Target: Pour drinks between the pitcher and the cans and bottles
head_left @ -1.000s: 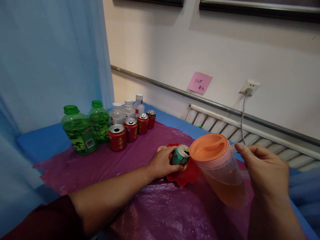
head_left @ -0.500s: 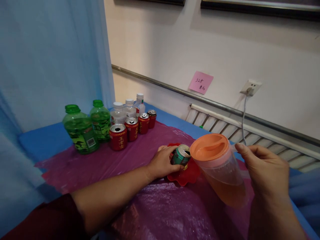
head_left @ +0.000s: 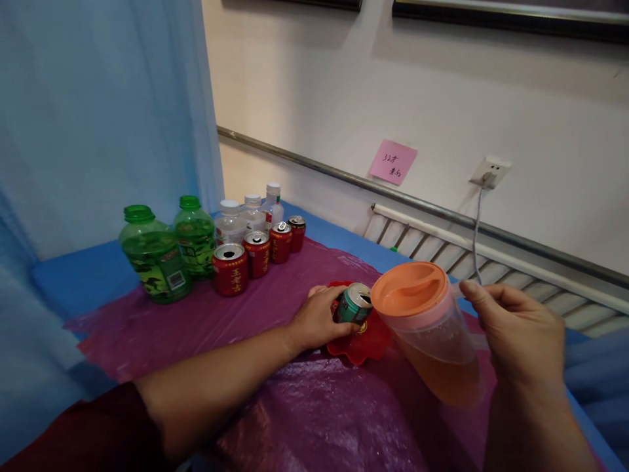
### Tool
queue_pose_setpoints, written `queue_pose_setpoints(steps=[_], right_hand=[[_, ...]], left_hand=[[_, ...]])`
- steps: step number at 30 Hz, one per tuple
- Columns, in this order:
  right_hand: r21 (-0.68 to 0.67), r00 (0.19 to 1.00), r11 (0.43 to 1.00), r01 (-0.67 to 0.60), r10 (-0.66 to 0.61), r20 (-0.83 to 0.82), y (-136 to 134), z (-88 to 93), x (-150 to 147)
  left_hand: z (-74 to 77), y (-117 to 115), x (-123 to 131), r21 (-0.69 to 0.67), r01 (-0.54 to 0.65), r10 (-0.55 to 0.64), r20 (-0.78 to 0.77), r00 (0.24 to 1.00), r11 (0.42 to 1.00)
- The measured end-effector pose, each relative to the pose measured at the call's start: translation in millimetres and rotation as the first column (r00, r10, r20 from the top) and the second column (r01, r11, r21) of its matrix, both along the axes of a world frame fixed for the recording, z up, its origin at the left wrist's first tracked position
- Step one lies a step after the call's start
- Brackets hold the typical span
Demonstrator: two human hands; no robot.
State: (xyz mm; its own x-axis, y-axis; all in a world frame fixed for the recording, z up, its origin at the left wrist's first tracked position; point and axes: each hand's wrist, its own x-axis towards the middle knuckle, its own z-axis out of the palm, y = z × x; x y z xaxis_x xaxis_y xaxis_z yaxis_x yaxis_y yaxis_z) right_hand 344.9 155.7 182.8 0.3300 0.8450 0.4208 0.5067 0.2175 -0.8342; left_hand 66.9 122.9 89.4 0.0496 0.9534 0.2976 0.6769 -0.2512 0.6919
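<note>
My left hand (head_left: pixel 318 319) is wrapped round a green drink can (head_left: pixel 354 304) with an opened top, held tilted over a red scalloped plate (head_left: pixel 366 344) on the purple plastic sheet. My right hand (head_left: pixel 515 331) grips the handle of a clear plastic pitcher (head_left: pixel 432 334) with an orange lid. The pitcher holds orange-brown liquid and leans to the left, its spout right beside the can's opening.
At the back left stand two green bottles (head_left: pixel 156 255), several red cans (head_left: pixel 230 269) and three clear white-capped bottles (head_left: pixel 230 221). A blue curtain hangs on the left. A wall with a rail, a pink note (head_left: pixel 393 161) and a socket (head_left: pixel 489 172) runs behind.
Almost nothing has moved. Both hands keep their hold and the pitcher stays tilted against the can; the view shifted slightly.
</note>
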Motion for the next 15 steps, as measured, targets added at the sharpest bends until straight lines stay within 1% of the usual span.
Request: queue_pose_setpoints(steps=[9, 15], right_hand=[[-0.012, 1.000, 1.000, -0.002, 0.003, 0.023, -2.1, 3.2, -1.8], [-0.010, 1.000, 1.000, -0.012, 0.012, 0.015, -0.6, 0.7, 0.0]], left_hand=[[2.9, -1.5, 1.2, 0.013, -0.015, 0.015, 0.000, 1.000, 1.000], [3.5, -1.4, 1.3, 0.001, -0.013, 0.013, 0.008, 1.000, 1.000]])
